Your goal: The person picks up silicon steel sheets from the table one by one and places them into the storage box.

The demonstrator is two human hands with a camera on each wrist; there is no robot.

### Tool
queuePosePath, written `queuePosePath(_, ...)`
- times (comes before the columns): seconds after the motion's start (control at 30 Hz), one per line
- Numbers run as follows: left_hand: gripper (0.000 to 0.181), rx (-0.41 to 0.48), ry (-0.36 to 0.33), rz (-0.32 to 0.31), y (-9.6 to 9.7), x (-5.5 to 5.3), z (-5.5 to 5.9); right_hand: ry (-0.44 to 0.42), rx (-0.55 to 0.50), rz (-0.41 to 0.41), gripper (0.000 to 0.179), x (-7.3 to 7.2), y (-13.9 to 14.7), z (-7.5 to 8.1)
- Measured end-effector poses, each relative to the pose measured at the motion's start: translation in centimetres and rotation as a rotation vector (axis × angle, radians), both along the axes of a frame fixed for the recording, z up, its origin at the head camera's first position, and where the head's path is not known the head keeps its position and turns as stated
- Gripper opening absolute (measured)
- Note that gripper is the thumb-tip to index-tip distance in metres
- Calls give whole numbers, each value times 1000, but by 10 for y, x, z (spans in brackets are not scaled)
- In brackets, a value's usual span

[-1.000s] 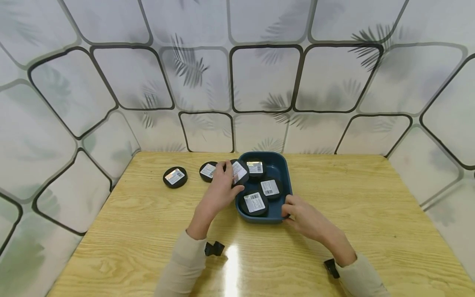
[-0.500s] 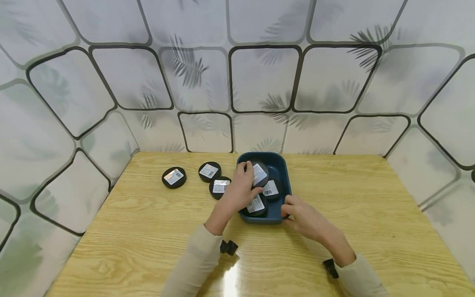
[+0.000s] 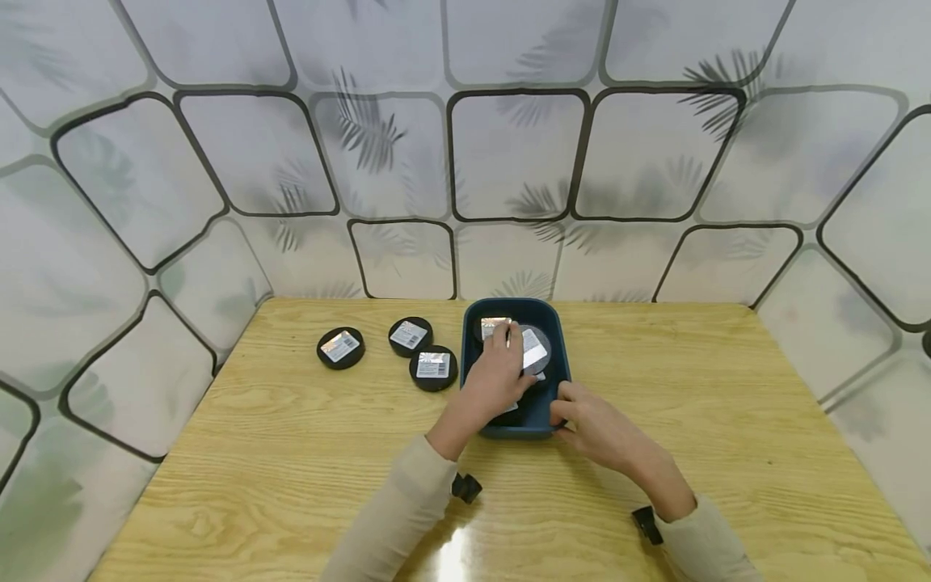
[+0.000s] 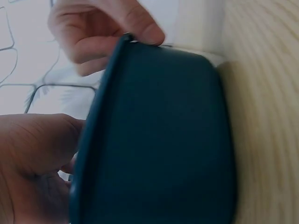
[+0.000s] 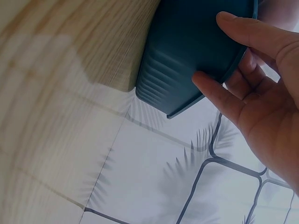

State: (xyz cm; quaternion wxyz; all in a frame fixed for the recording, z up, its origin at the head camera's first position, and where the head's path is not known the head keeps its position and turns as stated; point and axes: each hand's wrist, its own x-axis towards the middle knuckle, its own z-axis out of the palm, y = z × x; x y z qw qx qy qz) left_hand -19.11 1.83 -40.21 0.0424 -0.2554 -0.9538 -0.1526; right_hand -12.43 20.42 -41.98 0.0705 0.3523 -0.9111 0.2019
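Observation:
My left hand (image 3: 498, 376) reaches into a dark blue plastic bin (image 3: 541, 416) and grips a flat round black tin (image 3: 537, 347) with a white label. The tin is tilted above others lying inside. Another labelled tin (image 3: 495, 324) shows at the bin's back left, and the left hand partly covers the tins nearer the front. My right hand (image 3: 600, 424) pinches the bin's rim at the front right corner. In the right wrist view, the fingers (image 5: 217, 93) press on the bin's outer wall. The left wrist view shows mostly the bin's side (image 4: 163, 140).
Left of the bin, three black labelled tins lie on the wooden table (image 3: 240, 469): one far left (image 3: 340, 347), one near the back edge (image 3: 410, 336) and one beside the bin (image 3: 433, 369). A patterned backdrop (image 3: 520, 153) rises behind the table.
The left hand has carried the tin rightward from the bin's left edge to its middle, uncovering the tin beside the bin. The right hand keeps its hold on the rim.

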Motion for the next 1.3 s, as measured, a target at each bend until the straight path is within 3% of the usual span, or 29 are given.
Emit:
queuePosePath(0.3,84,-63,-31,26,13,0,-11,-24,9,1,21,-1,1,-1)
queuePosePath(0.97,78,-157,53,21,19,-2,-24,-32,14,-5,22,1,1,1)
queuePosePath(1.3,73,-176,77,56,19,-1,-28,-25,6,1,22,0,1,0)
